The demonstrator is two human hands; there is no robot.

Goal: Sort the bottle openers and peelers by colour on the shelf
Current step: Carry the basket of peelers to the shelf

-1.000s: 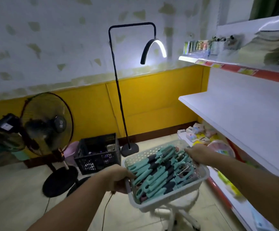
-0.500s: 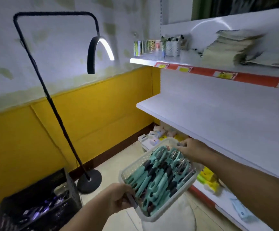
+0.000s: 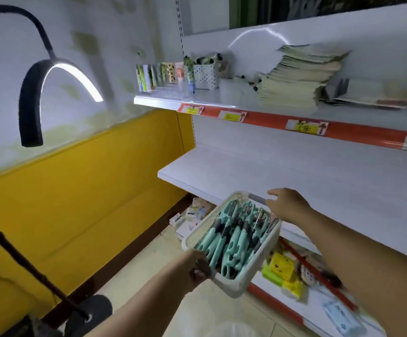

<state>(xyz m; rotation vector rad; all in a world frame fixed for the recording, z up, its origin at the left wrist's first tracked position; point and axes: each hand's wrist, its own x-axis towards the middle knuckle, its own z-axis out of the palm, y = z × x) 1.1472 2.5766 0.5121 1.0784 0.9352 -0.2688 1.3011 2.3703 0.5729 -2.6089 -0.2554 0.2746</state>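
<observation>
Filling the right half of the frame, a white shelf [image 3: 295, 166] runs away from lower right toward the centre, its middle board bare and its upper board edged with a red strip of price tags. A yellow wall panel [image 3: 88, 190] covers the left and centre, below a pale wall. A black arched ring lamp [image 3: 34, 93] glows in the upper left. On the upper board, a slumped stack of booklets [image 3: 299, 76] sits at upper right, with a dotted white holder [image 3: 206, 75] to its left. At lower centre, a white perforated basket [image 3: 234, 285] is held tilted in the air, just in front of the middle board's edge. It is packed with teal and dark-handled openers and peelers [image 3: 231, 237]. The left hand [image 3: 195, 266] grips the basket's near corner, fingers curled over the rim. The right hand [image 3: 287, 205] hovers at the far rim, its fingers pinching a blurred grey-handled tool [image 3: 258, 198]. Yellow packets [image 3: 280, 266] lie on the lowest board at lower right.
</observation>
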